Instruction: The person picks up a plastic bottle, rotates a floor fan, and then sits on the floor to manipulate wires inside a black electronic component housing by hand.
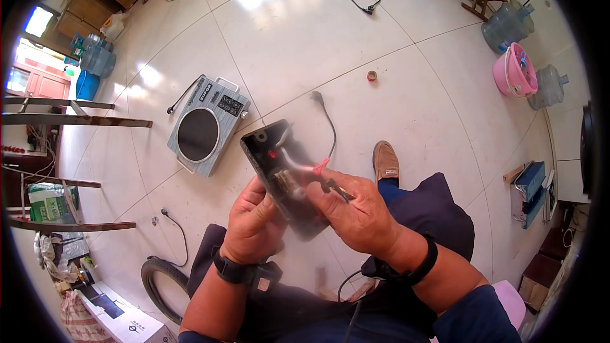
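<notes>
Leftmost, tyre [148, 279], on the floor [432, 114], left of the box [256, 160] and on its near side.

Hob [210, 124], on the floor left of the box, round black plate uppermost.

Left hand [253, 225], grasping the box at its left side, thumb against the wall. Judged a useful brace: firm, so the box does not twist while its leads are handled.

Box, black, open side up, held tilted above the floor between the two hands. White lead [293, 157] inside, blurred; best left slack.

Plug [316, 96], on the floor beyond the box, in no socket; safest left so throughout.

Red lead [322, 165], at the box's right edge, beside the right hand; should be spared any tug.

Cord [333, 130], from plug toward red lead; its join cannot be made out.

Right hand [362, 216], over the box's right side, pinching a dark piece [335, 189], kind unclear; small, slow movements advisable.

Tape [372, 75], one roll, on the floor, beyond and right of the box.
</notes>
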Available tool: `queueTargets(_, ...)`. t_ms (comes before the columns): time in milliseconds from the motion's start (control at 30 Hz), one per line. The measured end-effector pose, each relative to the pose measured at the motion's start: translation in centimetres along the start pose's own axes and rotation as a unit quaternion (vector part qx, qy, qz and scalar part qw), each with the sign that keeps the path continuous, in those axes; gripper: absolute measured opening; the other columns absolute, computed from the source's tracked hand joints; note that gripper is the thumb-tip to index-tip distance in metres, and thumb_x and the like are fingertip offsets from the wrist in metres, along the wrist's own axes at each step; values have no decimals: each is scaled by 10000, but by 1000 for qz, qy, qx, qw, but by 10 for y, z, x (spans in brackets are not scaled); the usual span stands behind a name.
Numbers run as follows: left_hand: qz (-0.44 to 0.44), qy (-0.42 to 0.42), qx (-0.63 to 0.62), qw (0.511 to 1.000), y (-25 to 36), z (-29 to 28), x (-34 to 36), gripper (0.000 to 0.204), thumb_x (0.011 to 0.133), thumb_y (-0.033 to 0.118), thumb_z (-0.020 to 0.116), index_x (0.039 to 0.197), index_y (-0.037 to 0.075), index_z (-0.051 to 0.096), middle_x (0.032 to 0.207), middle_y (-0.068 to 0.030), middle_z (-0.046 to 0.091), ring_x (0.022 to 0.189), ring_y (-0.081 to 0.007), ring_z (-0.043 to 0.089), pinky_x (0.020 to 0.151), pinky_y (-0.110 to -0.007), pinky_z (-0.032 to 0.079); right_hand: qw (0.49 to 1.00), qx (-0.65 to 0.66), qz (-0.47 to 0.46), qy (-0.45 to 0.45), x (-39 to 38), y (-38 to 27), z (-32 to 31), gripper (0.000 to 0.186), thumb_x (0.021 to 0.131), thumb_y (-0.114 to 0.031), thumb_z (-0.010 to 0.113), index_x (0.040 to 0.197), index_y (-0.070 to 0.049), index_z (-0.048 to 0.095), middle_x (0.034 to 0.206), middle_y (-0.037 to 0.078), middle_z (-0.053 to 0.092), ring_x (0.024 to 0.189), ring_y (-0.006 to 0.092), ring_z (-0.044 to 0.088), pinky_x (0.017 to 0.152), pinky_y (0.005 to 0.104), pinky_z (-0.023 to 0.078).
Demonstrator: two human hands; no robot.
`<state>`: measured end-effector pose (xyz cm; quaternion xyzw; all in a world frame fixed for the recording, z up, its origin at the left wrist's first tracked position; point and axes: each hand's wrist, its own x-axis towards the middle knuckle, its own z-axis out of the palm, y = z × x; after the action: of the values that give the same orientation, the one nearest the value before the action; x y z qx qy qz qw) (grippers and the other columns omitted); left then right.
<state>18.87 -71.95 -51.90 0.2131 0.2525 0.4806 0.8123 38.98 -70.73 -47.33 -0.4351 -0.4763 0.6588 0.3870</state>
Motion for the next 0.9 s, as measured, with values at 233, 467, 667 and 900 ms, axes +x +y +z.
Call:
queueTargets(233,-1,-1,0,1000,0,1,1,435,1009,165,588,1406,21,480,1373,-116,576,1249,-225,558,1091,-404,406,999,30,13,-6,0,-2,0,459,1020,-171,611,1357,122,504,1014,99,668,934,72,553,824,251,521)
queueTargets(467,-15,32,-27,999,0,-4,-1,392,1023,199,565,1357,0,508,1311,-119,613,1193,-237,594,1055,-394,443,999,-26,-25,5,1,3,1,477,996,-187,646,1366,87,521,1070,165,702,957,96,620,846,260,527)
queueTargets(667,-46,45,-35,997,0,-9,-3,386,1035,225,539,1335,-18,514,1280,-132,630,1165,-244,612,1018,-381,476,996,-44,-80,0,1,11,3,468,990,-193,646,1371,56,537,1115,192,711,1020,156,681,878,281,528)
queueTargets(900,-36,42,-55,997,0,-5,-3,383,1026,173,550,1372,19,489,1316,-139,607,1191,-247,599,1028,-399,473,999,-29,-44,8,0,7,3,456,999,-196,634,1360,67,542,1086,193,711,995,138,668,858,274,528)
